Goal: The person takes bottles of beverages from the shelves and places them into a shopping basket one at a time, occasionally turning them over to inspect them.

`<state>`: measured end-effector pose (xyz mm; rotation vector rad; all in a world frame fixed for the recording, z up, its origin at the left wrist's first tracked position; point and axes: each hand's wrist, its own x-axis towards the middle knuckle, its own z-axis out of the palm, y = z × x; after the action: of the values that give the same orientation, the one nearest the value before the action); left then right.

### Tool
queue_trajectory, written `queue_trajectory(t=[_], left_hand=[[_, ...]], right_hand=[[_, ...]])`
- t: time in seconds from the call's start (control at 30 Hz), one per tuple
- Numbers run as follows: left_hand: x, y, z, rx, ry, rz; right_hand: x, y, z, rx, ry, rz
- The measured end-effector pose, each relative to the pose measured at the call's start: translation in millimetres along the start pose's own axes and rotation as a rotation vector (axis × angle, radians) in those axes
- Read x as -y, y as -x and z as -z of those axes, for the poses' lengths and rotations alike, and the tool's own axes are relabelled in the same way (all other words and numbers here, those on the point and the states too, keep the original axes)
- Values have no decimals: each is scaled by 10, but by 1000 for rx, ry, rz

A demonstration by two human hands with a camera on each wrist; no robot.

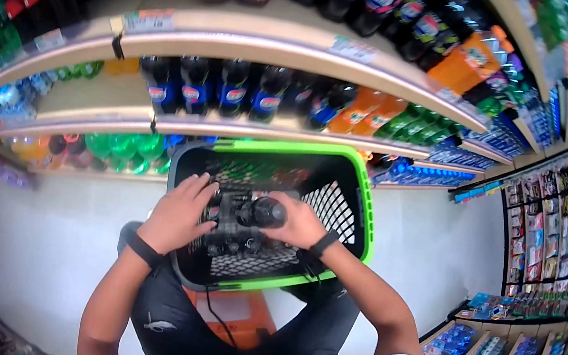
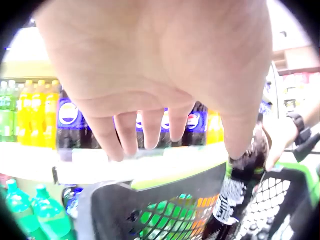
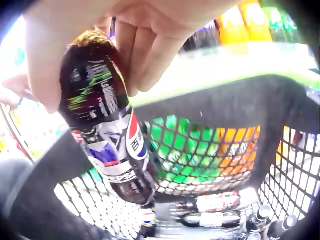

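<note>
My right hand (image 1: 300,225) grips a dark cola bottle (image 3: 112,150) with a Pepsi label, fingers and thumb wrapped around its upper part. The bottle is held down inside a black shopping basket (image 1: 364,214) with a bright green rim. Over the left side of the basket, my left hand (image 1: 179,212) is spread with fingers extended and holds nothing. In the left wrist view its thumb overlaps the cola bottle. Beneath the held bottle, several other dark bottles (image 3: 215,219) lie or stand on the basket floor.
Ahead runs a shelf (image 1: 239,32) of soft drinks, with dark Pepsi bottles (image 1: 232,89) and orange bottles (image 1: 380,111) on the level below. Green bottles (image 1: 121,147) stand near the floor. An orange object (image 1: 242,317) lies under the basket, between the person's knees. Racks of packets (image 1: 546,222) stand at right.
</note>
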<state>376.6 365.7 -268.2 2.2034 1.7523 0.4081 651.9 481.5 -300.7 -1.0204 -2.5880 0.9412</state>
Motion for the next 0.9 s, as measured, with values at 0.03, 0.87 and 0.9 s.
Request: queue_trajectory(t=[0.03,0.87,0.9], left_hand=[[-316,-186,304,-105,50,-110],[-1699,-3867,1929,-495,440,-56],[-1679,-3916,1917,-471,411,-34]], right_hand=[[391,164,534,-158,14,83],[431,-1270,3526,-957,67,127],[328,-1343,3550,-945,46,122]])
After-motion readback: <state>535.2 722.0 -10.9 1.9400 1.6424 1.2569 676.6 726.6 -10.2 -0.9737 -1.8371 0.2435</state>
